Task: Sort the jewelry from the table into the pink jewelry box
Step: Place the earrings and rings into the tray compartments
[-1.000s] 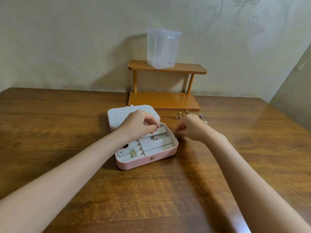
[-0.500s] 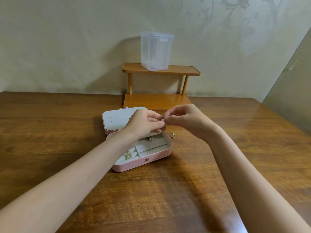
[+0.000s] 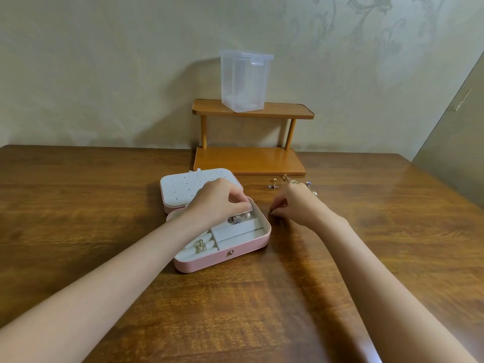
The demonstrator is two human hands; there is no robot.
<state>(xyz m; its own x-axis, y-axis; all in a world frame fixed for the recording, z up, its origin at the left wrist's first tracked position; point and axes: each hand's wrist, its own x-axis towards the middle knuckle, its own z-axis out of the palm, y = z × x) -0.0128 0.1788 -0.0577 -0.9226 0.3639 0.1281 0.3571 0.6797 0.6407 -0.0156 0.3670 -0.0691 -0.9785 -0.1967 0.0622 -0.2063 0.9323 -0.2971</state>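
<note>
The pink jewelry box (image 3: 235, 254) lies open on the table with its white dotted lid (image 3: 183, 187) folded flat behind it. A gold ring with a square stone (image 3: 201, 246) stands in the front left slots. Small silver pieces (image 3: 237, 219) lie in the back compartment. My left hand (image 3: 217, 201) hovers over that compartment with fingers and thumb pinched together; what they pinch is hidden. My right hand (image 3: 296, 205) is on the table right of the box, its fingertips pinching a tiny piece (image 3: 272, 212) at the tabletop. Loose earrings (image 3: 273, 185) and a beaded piece (image 3: 312, 189) lie behind it.
A two-tier wooden shelf (image 3: 251, 159) stands against the wall behind the box, with a clear plastic container (image 3: 245, 82) on its top tier. The brown wooden table (image 3: 262, 310) stretches wide on both sides and toward me.
My hands met above the box half a second ago. Since then the left hand has dropped to the back compartment and the right hand has gone down to the table right of the box.
</note>
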